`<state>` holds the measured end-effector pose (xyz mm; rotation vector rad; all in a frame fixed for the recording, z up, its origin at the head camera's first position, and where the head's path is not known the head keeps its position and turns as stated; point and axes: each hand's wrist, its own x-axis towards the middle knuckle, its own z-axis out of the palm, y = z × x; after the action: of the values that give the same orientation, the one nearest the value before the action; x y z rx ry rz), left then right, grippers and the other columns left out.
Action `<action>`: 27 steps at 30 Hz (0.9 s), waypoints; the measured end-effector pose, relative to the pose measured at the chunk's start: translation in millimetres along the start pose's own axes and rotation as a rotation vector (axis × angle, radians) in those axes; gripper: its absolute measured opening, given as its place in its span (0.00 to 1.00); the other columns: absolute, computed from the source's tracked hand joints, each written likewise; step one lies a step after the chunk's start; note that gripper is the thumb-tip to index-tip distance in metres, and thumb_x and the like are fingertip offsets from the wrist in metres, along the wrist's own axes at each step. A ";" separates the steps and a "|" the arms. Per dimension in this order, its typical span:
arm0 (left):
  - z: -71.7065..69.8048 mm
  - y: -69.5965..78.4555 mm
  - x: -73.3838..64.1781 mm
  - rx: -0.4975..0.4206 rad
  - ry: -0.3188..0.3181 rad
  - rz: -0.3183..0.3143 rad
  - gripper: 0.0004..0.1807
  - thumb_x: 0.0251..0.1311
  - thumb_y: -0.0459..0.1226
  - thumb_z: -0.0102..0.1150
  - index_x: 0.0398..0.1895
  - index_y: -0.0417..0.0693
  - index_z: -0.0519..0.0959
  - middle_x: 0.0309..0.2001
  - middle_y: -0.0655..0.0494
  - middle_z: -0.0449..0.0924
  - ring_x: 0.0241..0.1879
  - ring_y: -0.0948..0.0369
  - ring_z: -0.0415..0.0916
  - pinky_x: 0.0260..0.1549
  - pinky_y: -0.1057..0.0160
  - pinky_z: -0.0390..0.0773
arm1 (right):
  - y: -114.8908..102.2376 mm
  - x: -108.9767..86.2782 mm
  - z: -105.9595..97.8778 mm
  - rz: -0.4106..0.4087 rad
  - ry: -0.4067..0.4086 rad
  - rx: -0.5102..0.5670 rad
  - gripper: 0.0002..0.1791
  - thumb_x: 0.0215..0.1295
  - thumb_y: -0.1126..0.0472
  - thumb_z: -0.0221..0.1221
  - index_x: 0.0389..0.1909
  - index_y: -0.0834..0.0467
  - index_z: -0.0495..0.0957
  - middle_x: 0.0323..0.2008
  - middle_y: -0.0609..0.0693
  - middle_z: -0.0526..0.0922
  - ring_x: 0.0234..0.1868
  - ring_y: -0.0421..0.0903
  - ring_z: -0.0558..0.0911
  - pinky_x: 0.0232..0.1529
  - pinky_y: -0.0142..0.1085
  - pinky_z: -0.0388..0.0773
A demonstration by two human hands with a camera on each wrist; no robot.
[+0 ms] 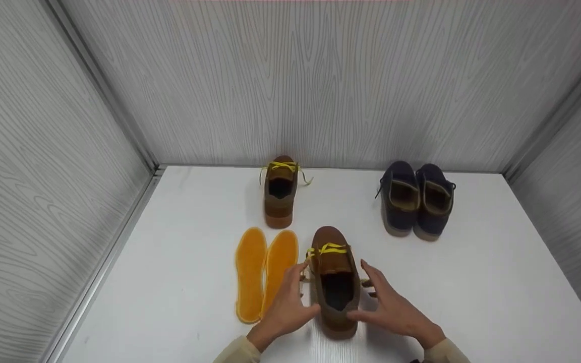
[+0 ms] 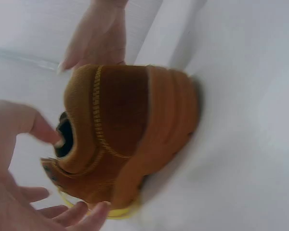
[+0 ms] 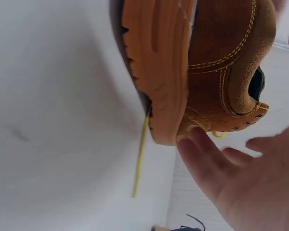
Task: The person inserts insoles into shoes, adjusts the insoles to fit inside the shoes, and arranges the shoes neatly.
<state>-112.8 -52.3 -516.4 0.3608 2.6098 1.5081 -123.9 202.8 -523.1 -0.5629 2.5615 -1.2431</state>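
Observation:
A brown shoe [image 1: 337, 317] with yellow laces stands upright on the white table, its toe pointing away from me. My left hand [image 1: 288, 307] is spread along its left side, thumb near the heel collar. On the opposite side, my right hand [image 1: 394, 305] curves loosely with the thumb by the heel. The left wrist view shows the shoe's heel [image 2: 127, 106] between both hands; the left fingers are near the laces. In the right wrist view, fingertips [image 3: 200, 137] lie at the shoe's side; whether they touch it I cannot tell.
Two orange insoles [image 1: 250, 277] lie left of the shoe, partly behind my left hand. The matching brown shoe [image 1: 279, 209] stands farther back. A pair of dark blue shoes [image 1: 400, 217] is at the back right. Grey wood-patterned panels [image 1: 321, 85] wall the table [image 1: 179, 252].

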 end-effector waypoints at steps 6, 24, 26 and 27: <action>16.0 -17.9 -8.8 -0.149 -0.195 -0.117 0.57 0.42 0.52 0.74 0.74 0.57 0.50 0.71 0.52 0.54 0.66 0.53 0.59 0.58 0.52 0.67 | 11.4 -7.8 13.9 -0.016 -0.140 0.106 0.67 0.44 0.44 0.73 0.75 0.39 0.33 0.73 0.49 0.47 0.68 0.53 0.61 0.61 0.51 0.63; 34.2 -20.8 -6.3 -0.261 -0.170 -0.162 0.58 0.39 0.53 0.76 0.74 0.66 0.50 0.68 0.63 0.63 0.59 0.64 0.69 0.57 0.57 0.68 | 7.2 -1.5 32.0 0.025 -0.119 0.233 0.68 0.45 0.47 0.73 0.73 0.35 0.28 0.74 0.50 0.45 0.68 0.52 0.59 0.59 0.46 0.66; 32.0 -20.3 -1.1 -0.228 -0.167 -0.143 0.58 0.40 0.53 0.76 0.74 0.65 0.51 0.68 0.61 0.63 0.60 0.62 0.68 0.57 0.56 0.67 | 7.8 2.7 30.6 0.004 -0.110 0.221 0.69 0.45 0.46 0.73 0.73 0.36 0.26 0.74 0.51 0.43 0.69 0.53 0.58 0.59 0.46 0.66; 30.7 -19.4 2.5 -0.221 -0.169 -0.142 0.57 0.40 0.53 0.75 0.74 0.67 0.51 0.68 0.61 0.62 0.61 0.62 0.67 0.58 0.56 0.67 | 7.7 5.4 29.3 -0.007 -0.103 0.217 0.69 0.46 0.47 0.72 0.73 0.37 0.25 0.75 0.51 0.42 0.69 0.54 0.58 0.58 0.46 0.67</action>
<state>-111.7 -35.2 -548.5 0.2627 2.2621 1.6194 -119.7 184.3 -547.4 -0.5728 2.3056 -1.4323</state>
